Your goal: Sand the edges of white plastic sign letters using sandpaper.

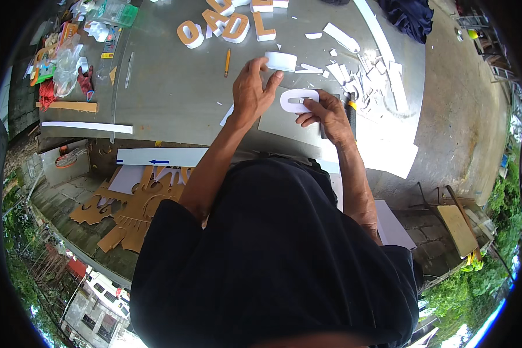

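Note:
My right hand (328, 115) pinches a flat white letter O (289, 104) with a long oval hole, thumb on its upper face. Up and left of it, my left hand (256, 87) has thumb and fingers spread at the left end of a white curved foam-like piece (282, 61). Whether the fingertips touch that piece I cannot tell. A grey flat sheet (282, 119) lies beneath my hands. Beside my right wrist is a cutter with a black and yellow handle (352, 113), partly hidden. A yellow pencil (227, 63) lies left of my left hand.
Brown-faced white block letters (235, 28) stand at the metal table's (169, 95) far side. White offcuts (369, 78) and a long strip (380, 39) lie to the right. Plastic bags (67, 65), a clear pen-like tool (129, 70) and a wooden strip (69, 106) are left. Cut cardboard (130, 217) lies below.

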### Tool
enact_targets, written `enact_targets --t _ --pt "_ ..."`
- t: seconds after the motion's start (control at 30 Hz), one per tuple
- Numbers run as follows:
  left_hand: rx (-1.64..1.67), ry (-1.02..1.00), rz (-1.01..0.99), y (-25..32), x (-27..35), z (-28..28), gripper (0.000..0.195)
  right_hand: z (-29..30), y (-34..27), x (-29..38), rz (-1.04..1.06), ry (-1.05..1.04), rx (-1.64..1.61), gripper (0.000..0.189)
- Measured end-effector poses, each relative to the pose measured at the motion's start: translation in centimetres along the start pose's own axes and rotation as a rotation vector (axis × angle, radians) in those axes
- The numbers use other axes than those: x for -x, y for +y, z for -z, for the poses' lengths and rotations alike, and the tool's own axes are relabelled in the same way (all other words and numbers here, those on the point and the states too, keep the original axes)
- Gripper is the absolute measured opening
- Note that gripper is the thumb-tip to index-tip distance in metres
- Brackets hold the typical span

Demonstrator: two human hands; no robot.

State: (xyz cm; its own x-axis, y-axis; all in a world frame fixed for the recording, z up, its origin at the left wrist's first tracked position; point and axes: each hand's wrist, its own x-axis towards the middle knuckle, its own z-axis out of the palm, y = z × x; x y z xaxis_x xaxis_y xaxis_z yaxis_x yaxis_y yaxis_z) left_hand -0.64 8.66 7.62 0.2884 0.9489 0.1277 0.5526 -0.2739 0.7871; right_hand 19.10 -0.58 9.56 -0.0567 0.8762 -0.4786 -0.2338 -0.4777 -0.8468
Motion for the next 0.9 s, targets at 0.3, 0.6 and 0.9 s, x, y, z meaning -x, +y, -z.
enact_targets --t 0.3,0.6,0.9 --pt "-0.423 -0.457 -0.233 -5.0 -6.2 -2.1 0.071 -1.1 1.2 0.9 0.079 0.279 -0.251 0.045" --pt "0.481 -0.252 0.02 -9.2 -3.2 6.1 0.055 -6.2 0.5 -2.2 0.135 0.307 -0.271 0.049" --pt "1.466 -0.229 0.323 -13.4 0.2 15.4 0.055 -17.2 -0.9 -8.2 0.091 0.159 -0.099 0.053"
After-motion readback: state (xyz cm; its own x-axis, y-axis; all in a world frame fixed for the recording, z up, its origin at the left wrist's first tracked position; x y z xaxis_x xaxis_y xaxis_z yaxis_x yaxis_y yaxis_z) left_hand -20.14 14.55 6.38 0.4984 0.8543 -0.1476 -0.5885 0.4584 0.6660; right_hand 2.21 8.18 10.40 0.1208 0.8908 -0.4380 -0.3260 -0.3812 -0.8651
